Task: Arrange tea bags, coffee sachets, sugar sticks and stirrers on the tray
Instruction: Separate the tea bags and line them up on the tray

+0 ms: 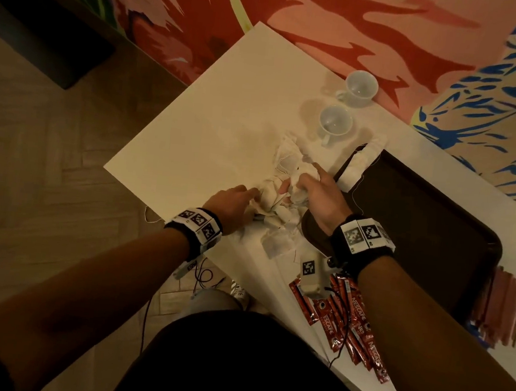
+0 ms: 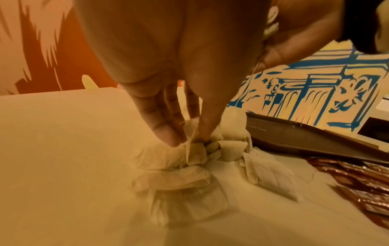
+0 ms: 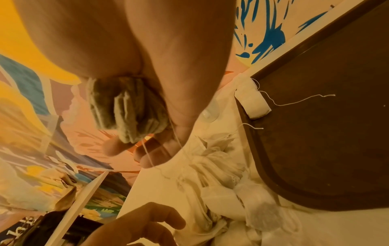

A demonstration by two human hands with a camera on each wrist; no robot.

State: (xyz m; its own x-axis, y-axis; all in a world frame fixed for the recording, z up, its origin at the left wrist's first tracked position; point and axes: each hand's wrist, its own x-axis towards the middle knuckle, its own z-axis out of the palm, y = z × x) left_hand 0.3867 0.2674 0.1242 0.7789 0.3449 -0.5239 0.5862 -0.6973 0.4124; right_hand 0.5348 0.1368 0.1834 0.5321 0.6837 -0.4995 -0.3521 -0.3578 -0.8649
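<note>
A loose pile of white tea bags with strings lies on the white table, left of the dark brown tray. My left hand reaches into the pile's near side; in the left wrist view its thumb and fingers pinch one tea bag. My right hand hovers over the pile, index finger stretched out, and grips a small stack of tea bags in its palm, strings dangling. A row of tea bags lies on the tray's far left rim.
Red Nescafe coffee sachets lie under my right forearm near the table's front edge. Several brown sticks lie right of the tray. Two white cups stand behind the pile. A patterned rug covers the floor beyond.
</note>
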